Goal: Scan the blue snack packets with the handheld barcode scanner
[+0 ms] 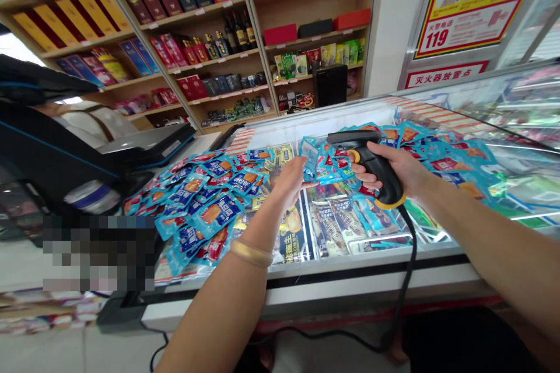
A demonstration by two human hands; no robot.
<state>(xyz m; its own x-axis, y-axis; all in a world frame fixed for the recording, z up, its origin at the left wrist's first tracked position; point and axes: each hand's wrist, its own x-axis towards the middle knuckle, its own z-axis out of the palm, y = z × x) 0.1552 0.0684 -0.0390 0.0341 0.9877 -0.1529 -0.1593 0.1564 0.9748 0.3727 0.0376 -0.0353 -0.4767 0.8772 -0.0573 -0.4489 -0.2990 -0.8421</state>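
My right hand [394,166] grips a black and yellow barcode scanner [382,178], its head pointing left and its cord hanging down. Between the fingers of my left hand [289,179] is a small blue snack packet [309,157], held upright just left of the scanner's head. A heap of blue and red snack packets [210,204] covers the left part of the glass freezer top. More such packets [450,157] lie spread on the right, beyond my right hand. A few others sit behind the scanner, partly hidden by it.
Under the glass of the freezer [332,277] lie wrapped ice creams [335,224]. A dark checkout machine [48,140] stands at the left. Behind are shelves [223,6] of boxes and bottles. The scanner's cord [406,280] loops below the freezer's front edge.
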